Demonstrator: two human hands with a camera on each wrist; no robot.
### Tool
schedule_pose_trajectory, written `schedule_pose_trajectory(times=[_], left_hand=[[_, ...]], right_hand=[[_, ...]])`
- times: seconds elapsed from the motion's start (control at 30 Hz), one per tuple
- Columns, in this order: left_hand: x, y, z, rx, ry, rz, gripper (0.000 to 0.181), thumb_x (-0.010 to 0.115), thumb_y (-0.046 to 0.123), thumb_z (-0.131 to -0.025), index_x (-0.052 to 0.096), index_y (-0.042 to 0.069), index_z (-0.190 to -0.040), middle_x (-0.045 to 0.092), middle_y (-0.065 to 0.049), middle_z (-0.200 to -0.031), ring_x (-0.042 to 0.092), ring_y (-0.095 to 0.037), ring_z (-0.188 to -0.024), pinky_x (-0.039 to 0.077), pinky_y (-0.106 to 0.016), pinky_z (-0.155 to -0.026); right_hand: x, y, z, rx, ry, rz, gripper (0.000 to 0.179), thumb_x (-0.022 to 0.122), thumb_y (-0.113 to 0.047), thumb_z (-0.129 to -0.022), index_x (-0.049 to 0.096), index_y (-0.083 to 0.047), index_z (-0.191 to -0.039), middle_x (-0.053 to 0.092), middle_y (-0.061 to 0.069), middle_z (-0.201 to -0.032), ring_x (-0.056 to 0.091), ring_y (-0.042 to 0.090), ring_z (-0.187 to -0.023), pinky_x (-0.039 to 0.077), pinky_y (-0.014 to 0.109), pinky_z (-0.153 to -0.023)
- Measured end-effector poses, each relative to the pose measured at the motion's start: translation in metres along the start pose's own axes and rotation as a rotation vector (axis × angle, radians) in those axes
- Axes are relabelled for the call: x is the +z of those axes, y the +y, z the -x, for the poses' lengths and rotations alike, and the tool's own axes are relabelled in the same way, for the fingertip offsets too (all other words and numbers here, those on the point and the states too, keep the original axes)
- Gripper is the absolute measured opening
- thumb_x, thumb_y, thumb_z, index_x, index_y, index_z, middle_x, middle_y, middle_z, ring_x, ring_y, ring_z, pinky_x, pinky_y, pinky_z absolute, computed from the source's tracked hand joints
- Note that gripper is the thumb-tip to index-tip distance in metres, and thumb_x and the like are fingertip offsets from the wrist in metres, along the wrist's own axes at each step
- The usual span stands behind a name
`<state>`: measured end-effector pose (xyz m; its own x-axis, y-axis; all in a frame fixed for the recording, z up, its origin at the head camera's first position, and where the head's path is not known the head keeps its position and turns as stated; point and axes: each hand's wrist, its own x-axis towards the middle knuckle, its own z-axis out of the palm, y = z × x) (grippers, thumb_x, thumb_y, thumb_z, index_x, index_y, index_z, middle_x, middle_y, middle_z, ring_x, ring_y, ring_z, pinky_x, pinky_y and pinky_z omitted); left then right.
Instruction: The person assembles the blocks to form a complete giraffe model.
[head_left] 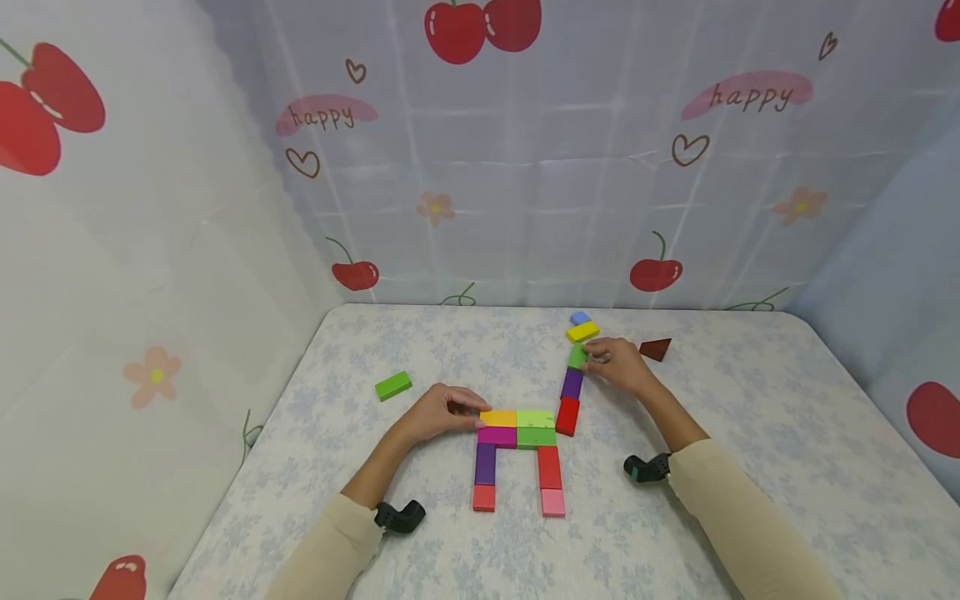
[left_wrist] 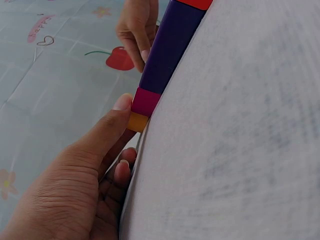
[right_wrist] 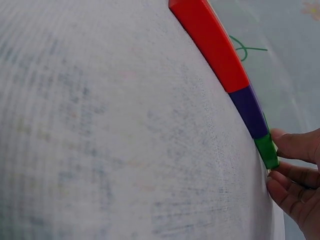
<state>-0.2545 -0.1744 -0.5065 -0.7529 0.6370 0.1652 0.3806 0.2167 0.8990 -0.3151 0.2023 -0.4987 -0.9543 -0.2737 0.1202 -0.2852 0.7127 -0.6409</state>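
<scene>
In the head view, several coloured blocks lie flat in a joined figure. My left hand (head_left: 442,410) is at its upper left corner, with the thumb against the left end and the index finger at the far side, pinching the orange-yellow block (head_left: 498,418). A magenta block (left_wrist: 146,101) sits beside that block, close to the thumb tip. My right hand (head_left: 619,365) pinches a green block (head_left: 577,357) between thumb and index finger. That green block meets a purple block (head_left: 572,384), which follows a red block (head_left: 567,416) in a slanting row.
Beyond the green block lie a yellow block (head_left: 582,332) and a small blue block (head_left: 580,318). A brown block (head_left: 656,349) lies right of my right hand. Another green block (head_left: 393,386) rests alone at left. Printed curtains (head_left: 525,167) stand around the table (head_left: 337,350).
</scene>
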Motion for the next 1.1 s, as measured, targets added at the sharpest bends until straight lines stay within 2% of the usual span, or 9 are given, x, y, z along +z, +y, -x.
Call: schedule_pose_trajectory(times=[0.2,0.33,0.57,0.7,0.93,1.1], left_hand=[[0.0,0.002,0.0,0.0,0.004,-0.016,0.027,0.08,0.002,-0.087,0.077,-0.001,-0.113,0.074,-0.014,-0.113,0.065,-0.014,-0.089,0.049,-0.023,-0.071],[-0.001,0.001,0.0,0.001,0.0,-0.003,0.027,0.08,0.002,-0.087,0.077,0.0,-0.113,0.074,-0.014,-0.113,0.065,-0.015,-0.088,0.05,-0.024,-0.071],[-0.001,0.0,0.0,0.008,-0.004,-0.011,0.026,0.079,0.002,-0.087,0.077,-0.001,-0.113,0.074,-0.015,-0.113,0.064,-0.017,-0.088,0.05,-0.024,-0.071],[-0.001,0.0,0.001,0.003,-0.004,0.009,0.027,0.079,0.001,-0.087,0.076,-0.002,-0.114,0.073,-0.017,-0.113,0.064,-0.017,-0.088,0.05,-0.023,-0.071],[-0.002,0.001,0.001,0.019,-0.007,-0.002,0.027,0.079,0.001,-0.087,0.076,-0.002,-0.114,0.073,-0.017,-0.113,0.064,-0.018,-0.086,0.05,-0.024,-0.071],[-0.001,0.001,0.0,0.021,-0.004,-0.011,0.026,0.079,0.001,-0.087,0.077,-0.002,-0.114,0.073,-0.016,-0.113,0.064,-0.018,-0.087,0.05,-0.024,-0.071]], right_hand=[[-0.001,-0.002,0.001,0.022,-0.011,-0.007,0.043,0.074,-0.012,-0.094,0.064,0.005,-0.132,0.061,0.027,-0.134,0.062,0.041,-0.113,0.052,0.052,-0.093],[-0.003,-0.003,0.001,0.046,-0.01,-0.016,0.039,0.072,-0.013,-0.096,0.066,0.003,-0.131,0.065,0.024,-0.129,0.062,0.04,-0.112,0.053,0.051,-0.092],[-0.01,-0.001,-0.007,0.039,0.156,-0.017,0.03,0.068,-0.012,-0.098,0.071,0.006,-0.121,0.071,0.025,-0.115,0.064,0.04,-0.104,0.055,0.051,-0.08],[-0.013,-0.003,-0.017,0.043,0.214,-0.002,0.034,0.07,-0.012,-0.097,0.067,0.01,-0.124,0.069,0.028,-0.116,0.065,0.042,-0.103,0.055,0.053,-0.083],[-0.01,-0.01,-0.033,0.183,0.216,0.085,0.047,0.073,-0.023,-0.095,0.065,0.01,-0.127,0.066,0.029,-0.123,0.062,0.042,-0.109,0.052,0.053,-0.09],[-0.005,-0.015,-0.042,0.288,0.198,0.167,0.055,0.077,-0.035,-0.091,0.067,0.006,-0.127,0.066,0.025,-0.123,0.061,0.039,-0.108,0.052,0.049,-0.087]])
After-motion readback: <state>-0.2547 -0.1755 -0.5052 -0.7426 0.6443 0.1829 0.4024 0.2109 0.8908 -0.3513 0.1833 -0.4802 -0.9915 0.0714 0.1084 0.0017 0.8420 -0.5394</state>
